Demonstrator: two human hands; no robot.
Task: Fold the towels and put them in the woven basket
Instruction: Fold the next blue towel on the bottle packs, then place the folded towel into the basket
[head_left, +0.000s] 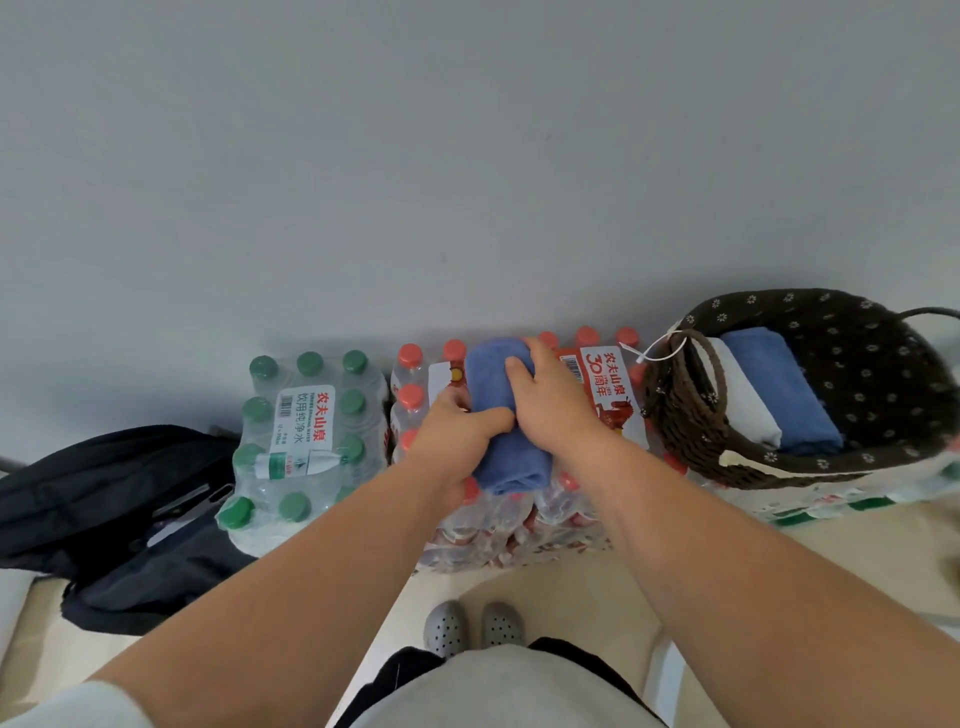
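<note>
A folded blue towel (493, 384) lies on top of a pack of red-capped water bottles (519, 525). My left hand (457, 431) grips its near left side, thumb on top. My right hand (550, 400) presses and holds its right side, fingers curled over the far end. To the right stands the dark brown woven basket (685, 415) with a flower-print lining. Inside it lie a folded white towel (743, 400) and a folded blue towel (784, 395), side by side.
A pack of green-capped water bottles (296, 441) stands to the left of the red-capped pack. A black bag (114, 509) lies on the floor further left. The grey wall is right behind. My grey shoes (472, 626) are on the pale floor below.
</note>
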